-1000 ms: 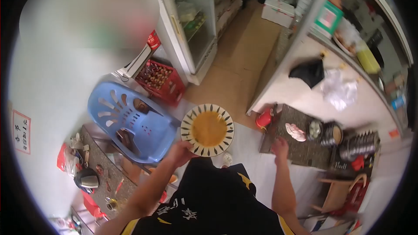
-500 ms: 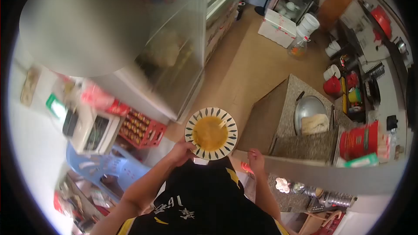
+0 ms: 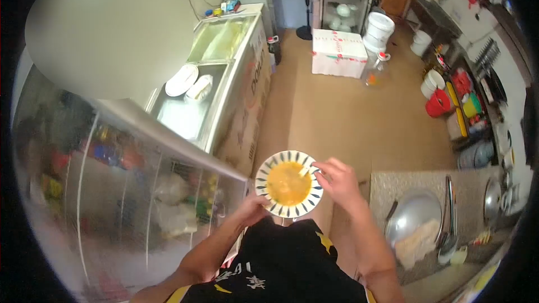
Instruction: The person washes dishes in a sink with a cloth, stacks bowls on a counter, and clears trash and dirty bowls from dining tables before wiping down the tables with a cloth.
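Note:
A white soup plate [image 3: 288, 211] with dark leaf-like marks round its rim is held in front of my body. It contains orange-yellow soup [image 3: 286, 186]. My left hand [image 3: 254, 209] grips the plate's lower left rim, fingers partly hidden beneath it. At the right rim, my right hand [image 3: 338, 180] pinches the pale handle of a spoon [image 3: 305, 170], whose bowl end is sunk in the soup.
On my left stands a glass-door fridge [image 3: 140, 202], then a glass-topped freezer [image 3: 238, 87]. A counter [image 3: 382, 182] at right carries a metal lid [image 3: 414, 213] and a cloth [image 3: 418, 244]. Ahead are a white box [image 3: 338, 53], a bucket [image 3: 379, 31] and a fan [image 3: 305, 0].
My right hand has come up from beside the counter to the spoon. I have moved forward past the stacked egg trays and blue chair, carrying the soup plate in my left hand.

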{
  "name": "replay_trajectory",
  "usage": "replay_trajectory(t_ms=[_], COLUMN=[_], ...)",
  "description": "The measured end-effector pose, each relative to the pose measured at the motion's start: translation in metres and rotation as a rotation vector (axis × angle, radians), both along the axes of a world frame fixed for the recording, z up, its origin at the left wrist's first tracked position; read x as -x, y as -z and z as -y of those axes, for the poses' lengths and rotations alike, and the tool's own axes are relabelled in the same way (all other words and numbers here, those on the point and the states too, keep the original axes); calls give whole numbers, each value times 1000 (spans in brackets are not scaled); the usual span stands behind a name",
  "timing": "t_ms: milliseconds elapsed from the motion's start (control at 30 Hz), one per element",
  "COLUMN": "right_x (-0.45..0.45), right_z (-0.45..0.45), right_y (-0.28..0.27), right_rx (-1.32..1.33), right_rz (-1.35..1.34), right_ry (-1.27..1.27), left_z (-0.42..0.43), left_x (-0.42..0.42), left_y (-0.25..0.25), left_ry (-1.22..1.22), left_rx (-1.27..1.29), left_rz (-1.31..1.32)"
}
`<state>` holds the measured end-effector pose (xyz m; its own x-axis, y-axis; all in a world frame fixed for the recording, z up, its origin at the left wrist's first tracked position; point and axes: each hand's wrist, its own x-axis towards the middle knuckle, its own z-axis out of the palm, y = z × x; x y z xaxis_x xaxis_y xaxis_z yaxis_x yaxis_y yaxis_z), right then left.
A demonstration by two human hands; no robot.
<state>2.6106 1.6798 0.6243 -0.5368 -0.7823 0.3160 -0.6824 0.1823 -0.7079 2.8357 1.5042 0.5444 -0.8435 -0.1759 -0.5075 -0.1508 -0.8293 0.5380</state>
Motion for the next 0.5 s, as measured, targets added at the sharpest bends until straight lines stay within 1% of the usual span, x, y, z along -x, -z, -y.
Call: replay_trajectory(t_ms=[33,67,133,167,200,267,300,333,367,433,467,500], right_x=[31,55,115,145,174,242,263,292,324,379,407,442], right_z=[21,32,58,67,72,70,74,78,79,76,70,67], right_y=[-11,-19,-29,-30,-26,-15,-9,-3,4,15,18,16], right_rx=[-89,-80,-336,-460,-471,-593,-528,-551,-552,-584,-604,-609], right_rz=[-138,-150,-397,-449,-463,-522,-525,-519,-509,-475,-463,-469], right_ry=[-67,-98,-192,-202,-190,-189,-174,-116,-114,-47,-27,-1], left_z=[15,23,40,46,53,60,70,83,93,111,112,109], left_x=[30,57,123,158,194,266,287,320,355,428,467,507], left_y=[-4,-8,-16,-25,-28,-13,-12,1,15,38,23,17], left_ry=[56,105,116,153,203,246,252,298,360,437,532,536], left_rx=[17,35,56,67,76,18,96,112,100,105,122,92], left_rz=[13,17,7,25,43,5,6,-11,-22,49,21,23])
